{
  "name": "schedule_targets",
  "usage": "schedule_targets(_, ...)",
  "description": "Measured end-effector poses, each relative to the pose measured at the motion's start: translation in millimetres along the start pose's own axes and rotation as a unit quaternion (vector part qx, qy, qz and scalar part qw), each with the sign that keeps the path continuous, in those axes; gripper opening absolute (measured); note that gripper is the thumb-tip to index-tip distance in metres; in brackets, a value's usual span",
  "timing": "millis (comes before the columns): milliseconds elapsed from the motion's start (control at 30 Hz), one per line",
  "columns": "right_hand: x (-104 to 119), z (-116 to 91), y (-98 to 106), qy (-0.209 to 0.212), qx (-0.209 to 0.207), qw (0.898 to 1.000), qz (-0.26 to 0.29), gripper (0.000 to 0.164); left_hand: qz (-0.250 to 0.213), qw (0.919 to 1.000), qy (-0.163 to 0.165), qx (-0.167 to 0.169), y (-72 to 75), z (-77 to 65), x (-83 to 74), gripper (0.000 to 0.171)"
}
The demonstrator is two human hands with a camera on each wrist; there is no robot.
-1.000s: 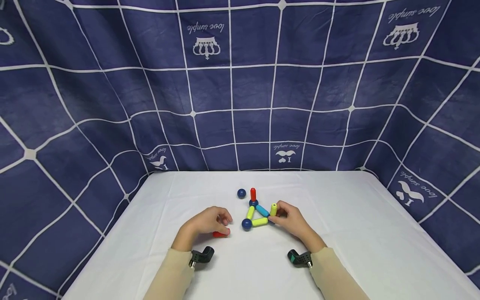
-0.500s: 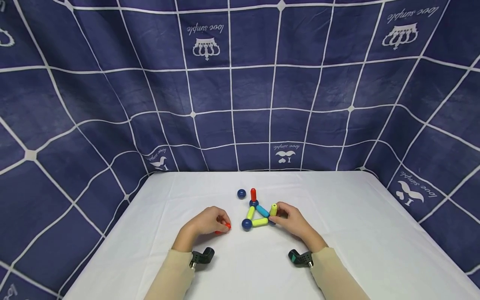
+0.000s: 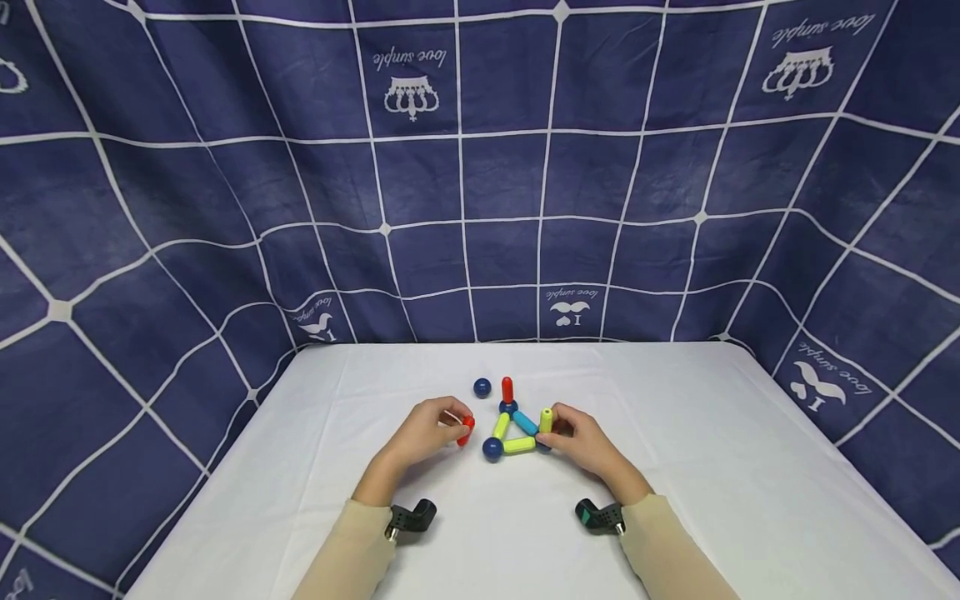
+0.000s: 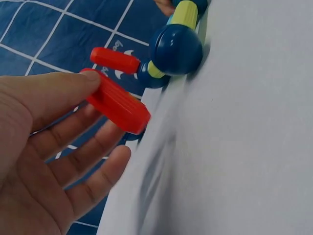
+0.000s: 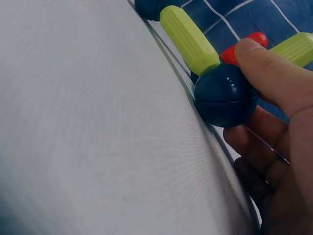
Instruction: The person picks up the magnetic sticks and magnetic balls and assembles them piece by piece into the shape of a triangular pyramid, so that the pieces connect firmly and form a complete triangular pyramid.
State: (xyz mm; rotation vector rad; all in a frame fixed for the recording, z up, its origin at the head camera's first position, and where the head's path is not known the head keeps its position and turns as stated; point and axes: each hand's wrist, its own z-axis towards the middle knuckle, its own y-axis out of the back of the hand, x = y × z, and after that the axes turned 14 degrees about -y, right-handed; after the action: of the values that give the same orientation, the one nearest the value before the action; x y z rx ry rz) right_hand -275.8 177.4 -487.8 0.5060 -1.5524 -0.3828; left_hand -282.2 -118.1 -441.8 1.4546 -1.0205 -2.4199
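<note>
My left hand (image 3: 426,431) pinches a red magnetic rod (image 4: 122,106) between thumb and fingers, off the table and left of a triangle of rods and balls. Two yellow-green rods (image 3: 519,445) and a light blue rod (image 3: 526,422) form its sides, with dark blue balls at the corners. My right hand (image 3: 588,442) grips the right corner ball (image 5: 226,98), thumb on one side and fingers on the other. From that ball another yellow-green rod (image 3: 546,420) stands upright. A second red rod (image 3: 507,389) stands on the back ball (image 3: 504,408). The front-left ball (image 3: 492,449) bears no upright.
A loose dark blue ball (image 3: 482,387) lies behind the triangle, to its left. White cloth covers the table (image 3: 675,400). A navy curtain (image 3: 510,183) with white grid lines hangs at the back and both sides.
My left hand has picked the red rod up off the table and carried it forward and right, tilting it more upright. The right hand keeps its grip on the corner ball.
</note>
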Motion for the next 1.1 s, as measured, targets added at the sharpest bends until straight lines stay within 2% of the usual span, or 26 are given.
schedule_targets(233, -1, -1, 0, 0.009, -0.003, 1.000, -0.001, 0.022, -0.028, 0.9985, -0.023, -0.041, -9.7, 3.7, -4.1, 0.015)
schedule_targets(400, -1, -1, 0, 0.010, -0.003, 1.000, 0.000, 0.022, -0.048, 0.9960, -0.046, -0.060, -16.1, 5.5, -5.9, 0.017)
schedule_targets(533, -1, -1, -1, 0.013, -0.004, 1.000, 0.000, 0.023, -0.059, 0.9948, -0.050, -0.066, -19.1, 6.1, -9.4, 0.018)
schedule_targets(767, 1, -1, -1, 0.016, -0.006, 1.000, -0.004, 0.024, -0.073, 0.9952, -0.048, -0.045, -22.1, 5.7, -10.6, 0.018)
schedule_targets(967, 2, -2, -2, 0.023, -0.003, 1.000, 0.000, 0.023, -0.104, 0.9928, -0.053, -0.024, -24.3, 4.8, -5.3, 0.019)
schedule_targets(1100, 1, -2, -2, 0.023, -0.002, 1.000, -0.008, 0.022, -0.106, 0.9928, -0.055, -0.012, -26.4, 4.4, -2.1, 0.023)
